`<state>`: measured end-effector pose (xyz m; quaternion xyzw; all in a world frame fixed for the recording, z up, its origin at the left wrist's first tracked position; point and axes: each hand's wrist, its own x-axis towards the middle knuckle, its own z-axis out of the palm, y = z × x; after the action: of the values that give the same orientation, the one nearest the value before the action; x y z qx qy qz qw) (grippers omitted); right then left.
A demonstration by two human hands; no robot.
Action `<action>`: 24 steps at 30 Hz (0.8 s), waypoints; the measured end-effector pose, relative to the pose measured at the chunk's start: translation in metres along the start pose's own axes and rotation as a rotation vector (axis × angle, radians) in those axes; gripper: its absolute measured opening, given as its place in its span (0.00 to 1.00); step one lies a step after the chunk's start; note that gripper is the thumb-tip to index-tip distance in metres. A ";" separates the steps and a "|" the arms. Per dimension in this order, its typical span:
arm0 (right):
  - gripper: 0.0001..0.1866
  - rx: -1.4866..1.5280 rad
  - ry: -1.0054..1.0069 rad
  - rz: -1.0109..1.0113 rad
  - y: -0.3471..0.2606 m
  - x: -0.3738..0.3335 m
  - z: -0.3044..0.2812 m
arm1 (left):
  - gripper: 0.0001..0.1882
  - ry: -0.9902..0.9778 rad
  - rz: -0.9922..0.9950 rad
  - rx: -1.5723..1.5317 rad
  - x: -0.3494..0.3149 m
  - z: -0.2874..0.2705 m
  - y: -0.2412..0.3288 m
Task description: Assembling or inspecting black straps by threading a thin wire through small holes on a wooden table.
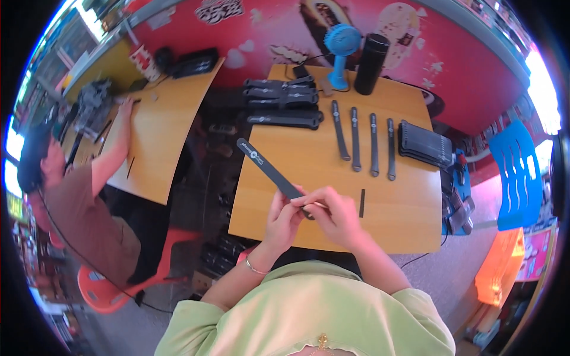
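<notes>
Both hands meet above the near part of the wooden table point(267, 178). My left hand point(281, 222) is closed round the near end of a long black strap point(264, 166) with white printing. The strap's free end slants up to the far left. My right hand point(335, 215) pinches the same near end, its fingertips partly covering it. A short thin black strip point(362, 203) lies on the table just right of my right hand. Beyond it, several black straps point(374, 145) lie side by side, lengthwise away from me.
Stacks of black straps point(282, 101) lie at the far left of the table, and another bundle point(424, 145) at its right edge. A blue fan point(341, 56) and a black bottle point(371, 64) stand at the back. Left, a person point(89, 202) sits at another table point(160, 136).
</notes>
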<state>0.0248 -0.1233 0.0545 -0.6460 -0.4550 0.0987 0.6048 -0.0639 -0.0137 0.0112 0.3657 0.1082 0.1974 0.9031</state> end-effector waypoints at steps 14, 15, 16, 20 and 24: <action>0.14 -0.147 -0.067 -0.077 0.012 0.010 0.033 | 0.15 0.009 -0.078 0.163 -0.007 -0.020 0.021; 0.12 -0.152 -0.035 -0.110 0.013 0.012 0.034 | 0.15 0.018 -0.074 0.159 -0.007 -0.024 0.023; 0.12 -0.148 -0.046 -0.108 0.016 0.013 0.033 | 0.14 -0.067 -0.138 0.211 -0.007 -0.030 0.027; 0.07 0.160 -0.056 0.300 0.025 0.019 0.019 | 0.12 -0.287 -0.317 0.277 -0.010 -0.035 0.047; 0.03 0.171 0.069 0.361 0.016 0.030 0.011 | 0.13 -0.326 -0.352 0.349 -0.019 -0.043 0.062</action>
<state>0.0417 -0.0918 0.0499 -0.6663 -0.3010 0.2216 0.6452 -0.1123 0.0448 0.0252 0.5178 0.0556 -0.0452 0.8525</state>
